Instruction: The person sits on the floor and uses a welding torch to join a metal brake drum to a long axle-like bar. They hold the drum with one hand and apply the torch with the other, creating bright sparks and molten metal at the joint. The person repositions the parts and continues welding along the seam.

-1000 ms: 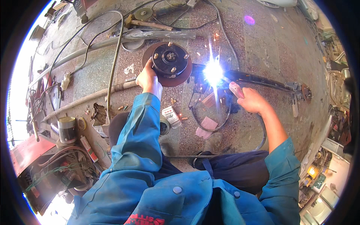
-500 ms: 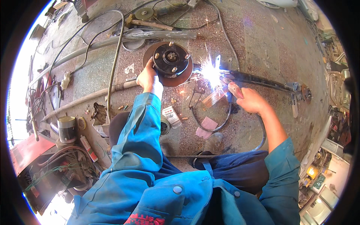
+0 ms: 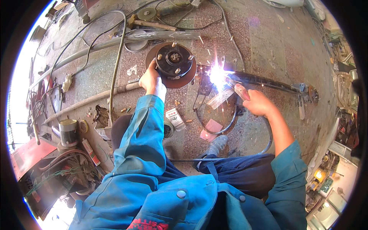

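My left hand (image 3: 149,80) grips the near left edge of a wheel hub (image 3: 165,63), a black round flange with several studs on a rust-brown disc (image 3: 184,81). My right hand (image 3: 258,102) is closed round the reddish handle of a welding electrode holder (image 3: 240,91). Just right of the hub, a bright welding arc (image 3: 218,75) throws sparks at the end of a long black metal bar (image 3: 264,81). Glare hides the electrode tip and the joint. Beneath the arc lies a flat pale strip (image 3: 220,99).
A hammer (image 3: 155,25) and an angle grinder (image 3: 165,10) lie beyond the hub, beside a grey pipe (image 3: 165,35). Cables (image 3: 123,46) loop over the floor. Nearer me are a white packet (image 3: 175,119), a pink pad (image 3: 211,129) and a paint can (image 3: 69,132).
The arc's glare and spark burst have shrunk, and my shoe shows more clearly. The hub and both hands have hardly moved.
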`<move>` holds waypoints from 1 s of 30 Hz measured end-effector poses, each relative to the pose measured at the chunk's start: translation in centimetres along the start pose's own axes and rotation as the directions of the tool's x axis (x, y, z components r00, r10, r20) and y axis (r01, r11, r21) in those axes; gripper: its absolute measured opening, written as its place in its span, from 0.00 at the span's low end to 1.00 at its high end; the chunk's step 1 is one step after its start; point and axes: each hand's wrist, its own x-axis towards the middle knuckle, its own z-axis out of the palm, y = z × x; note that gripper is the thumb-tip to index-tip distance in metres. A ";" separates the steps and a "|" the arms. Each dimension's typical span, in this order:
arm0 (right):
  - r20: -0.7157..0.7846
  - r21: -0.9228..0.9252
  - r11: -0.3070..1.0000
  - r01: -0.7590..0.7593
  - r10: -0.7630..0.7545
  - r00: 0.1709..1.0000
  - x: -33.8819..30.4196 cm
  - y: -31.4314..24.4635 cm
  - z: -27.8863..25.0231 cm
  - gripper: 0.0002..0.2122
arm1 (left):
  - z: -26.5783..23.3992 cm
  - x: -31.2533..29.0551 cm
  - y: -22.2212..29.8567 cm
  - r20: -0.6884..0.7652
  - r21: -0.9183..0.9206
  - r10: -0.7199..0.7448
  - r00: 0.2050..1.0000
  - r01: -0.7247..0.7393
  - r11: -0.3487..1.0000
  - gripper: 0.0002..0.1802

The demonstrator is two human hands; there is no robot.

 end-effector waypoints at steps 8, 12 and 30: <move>-0.035 -0.005 1.000 0.031 -0.031 0.999 0.1 0.2 0.0 0.19 | -0.2 0.5 -0.2 -0.068 -0.230 -0.034 0.997 0.018 0.973 0.25; -0.013 0.041 0.997 0.065 -0.065 0.998 0.2 -0.6 -0.2 0.19 | -3.6 5.9 -2.5 0.025 0.115 0.191 0.981 -0.192 0.975 0.26; -0.039 -0.016 0.999 0.028 -0.028 0.999 0.3 -0.8 -0.3 0.19 | 0.2 0.4 -0.5 -0.112 -0.226 -0.068 0.991 0.041 0.973 0.27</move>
